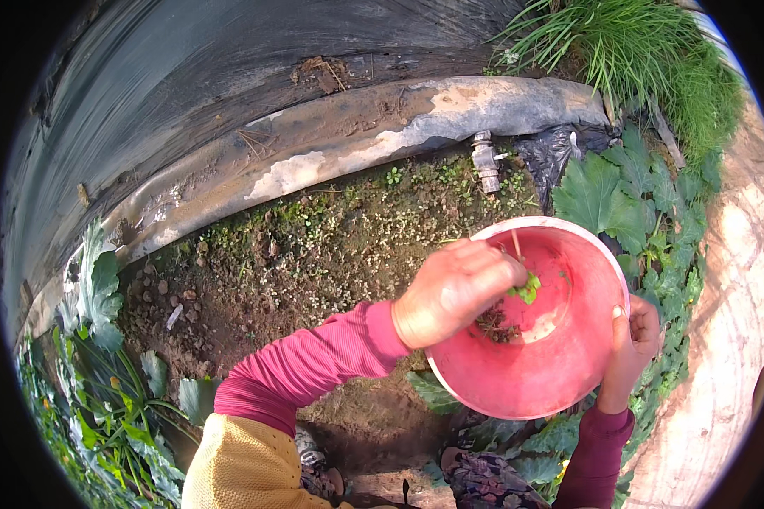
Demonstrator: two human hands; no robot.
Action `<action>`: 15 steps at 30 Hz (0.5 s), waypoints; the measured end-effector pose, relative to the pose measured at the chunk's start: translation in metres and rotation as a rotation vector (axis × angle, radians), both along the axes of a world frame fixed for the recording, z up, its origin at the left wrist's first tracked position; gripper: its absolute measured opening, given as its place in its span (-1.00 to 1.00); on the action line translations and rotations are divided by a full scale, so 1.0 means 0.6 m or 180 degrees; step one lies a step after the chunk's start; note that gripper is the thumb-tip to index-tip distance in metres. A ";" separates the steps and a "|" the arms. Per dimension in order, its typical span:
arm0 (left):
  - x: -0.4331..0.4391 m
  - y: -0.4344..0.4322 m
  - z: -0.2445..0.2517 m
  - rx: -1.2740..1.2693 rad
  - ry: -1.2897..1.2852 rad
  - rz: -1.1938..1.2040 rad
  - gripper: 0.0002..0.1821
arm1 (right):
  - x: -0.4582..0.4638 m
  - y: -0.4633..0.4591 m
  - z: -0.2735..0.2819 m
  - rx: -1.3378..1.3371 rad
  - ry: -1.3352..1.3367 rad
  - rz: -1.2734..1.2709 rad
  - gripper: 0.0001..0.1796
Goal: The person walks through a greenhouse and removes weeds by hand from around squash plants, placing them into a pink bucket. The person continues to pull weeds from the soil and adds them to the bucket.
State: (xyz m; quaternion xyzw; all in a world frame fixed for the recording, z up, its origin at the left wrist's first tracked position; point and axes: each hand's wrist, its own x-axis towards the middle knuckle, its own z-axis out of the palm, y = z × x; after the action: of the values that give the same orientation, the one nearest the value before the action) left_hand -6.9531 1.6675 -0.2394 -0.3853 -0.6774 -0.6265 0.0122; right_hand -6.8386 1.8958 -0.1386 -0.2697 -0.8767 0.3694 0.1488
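Note:
My right hand point(634, 334) grips the rim of a red plastic bucket point(516, 388), thumb on the near edge and fingers outside. The bucket tilts so that I look down into it. My left hand point(461, 286) reaches over its left rim, fingers closed around a small green plant point(527, 289) with a pale stem. At the bottom of the bucket lies a small clump of dark uprooted weeds or roots point(496, 323).
Small weeds cover the soil bed point(331, 248). Behind it runs a muddy plastic sheet edge point(356, 140) with a pipe valve point(485, 162). Squash plants point(127, 413) grow at left, large leaves point(601, 197) and tall grass-like plants point(611, 44) at right. A pale path point(719, 356) lies far right.

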 end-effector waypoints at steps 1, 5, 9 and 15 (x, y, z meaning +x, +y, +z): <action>0.020 0.012 0.023 -0.0397 0.0575 -0.0259 -0.77 | -0.001 0.004 -0.004 -0.0040 0.0032 0.0062 -0.87; 0.047 -0.009 0.003 -0.0482 0.0893 -0.0829 -0.71 | 0.014 0.028 -0.018 0.0104 0.0054 -0.0006 -0.87; -0.012 -0.088 -0.130 -0.0936 -0.0990 0.1064 -0.72 | 0.046 0.045 -0.029 0.0024 0.0030 -0.0239 -0.87; -0.032 -0.114 -0.256 -0.2714 -0.0730 0.1208 -0.68 | 0.060 0.049 -0.041 -0.0094 0.0261 -0.0311 -0.85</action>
State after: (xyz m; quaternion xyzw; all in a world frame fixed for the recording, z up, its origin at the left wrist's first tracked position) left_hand -6.9725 1.5990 -0.3929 -0.1540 -0.9293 -0.3180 -0.1076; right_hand -6.8023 1.9253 -0.1633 -0.2990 -0.8501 0.3854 0.1985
